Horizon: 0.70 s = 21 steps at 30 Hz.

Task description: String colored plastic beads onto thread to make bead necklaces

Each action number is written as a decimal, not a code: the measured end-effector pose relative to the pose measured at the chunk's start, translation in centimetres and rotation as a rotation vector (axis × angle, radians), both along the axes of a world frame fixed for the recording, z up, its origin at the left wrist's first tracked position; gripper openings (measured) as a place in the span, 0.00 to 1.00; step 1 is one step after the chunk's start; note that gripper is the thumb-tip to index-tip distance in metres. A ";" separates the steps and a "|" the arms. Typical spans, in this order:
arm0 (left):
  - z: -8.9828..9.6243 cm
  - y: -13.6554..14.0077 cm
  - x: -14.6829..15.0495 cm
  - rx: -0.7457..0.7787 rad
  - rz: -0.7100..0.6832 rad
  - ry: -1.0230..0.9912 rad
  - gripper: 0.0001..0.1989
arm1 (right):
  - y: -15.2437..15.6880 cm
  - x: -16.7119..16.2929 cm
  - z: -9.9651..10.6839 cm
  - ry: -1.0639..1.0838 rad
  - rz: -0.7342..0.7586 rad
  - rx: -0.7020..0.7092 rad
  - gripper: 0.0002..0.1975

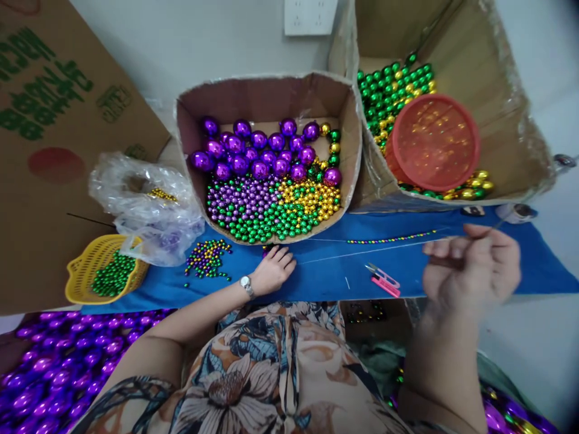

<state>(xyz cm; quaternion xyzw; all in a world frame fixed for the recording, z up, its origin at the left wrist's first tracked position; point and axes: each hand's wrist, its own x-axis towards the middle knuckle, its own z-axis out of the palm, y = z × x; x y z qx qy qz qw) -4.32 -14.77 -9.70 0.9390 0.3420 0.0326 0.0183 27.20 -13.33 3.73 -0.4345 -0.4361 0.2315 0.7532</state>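
A strand of small green, gold and purple beads [391, 238] lies between the 2 hands, nearer the right, just beyond a thin thread [362, 252] drawn straight across the same gap. The right hand [474, 265] is raised and blurred, its fingers closed, gripping the thread. The left hand [274, 271], wearing a watch [246, 284], is palm down with bent fingers at the thread's other end; whether it pinches anything I cannot tell.

Nearer the body, between the hands, pink-handled snips [384, 281] lie on the blue-covered counter [325, 286], with a short white scrap [347, 282] to their left. Right in front of the left hand stands a cardboard carton [271, 96], its near wall blocking the way forward; it holds large purple balls [257, 140] and small beads [271, 208]. Left of that hand are a loose bead pile [205, 259], then a yellow basket [81, 280] of green beads, with a clear plastic bag [136, 175] behind and partly over its rim.

Beyond the right hand, a bigger box [511, 120] holds green and gold beads and a red tub [434, 141]; a small container [515, 212] sits just past the fingers.
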 end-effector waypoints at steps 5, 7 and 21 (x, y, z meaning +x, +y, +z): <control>3.4 1.7 1.4 -0.084 0.024 -0.258 0.13 | -1.3 -3.5 -2.1 -0.047 0.146 -0.066 0.06; 4.9 3.5 2.5 -0.126 0.085 -0.411 0.14 | -1.8 -4.2 -3.2 -0.060 0.194 -0.141 0.07; 4.5 21.5 7.0 -0.238 0.516 -0.529 0.16 | -3.3 -3.7 -8.0 -0.081 0.226 -0.384 0.10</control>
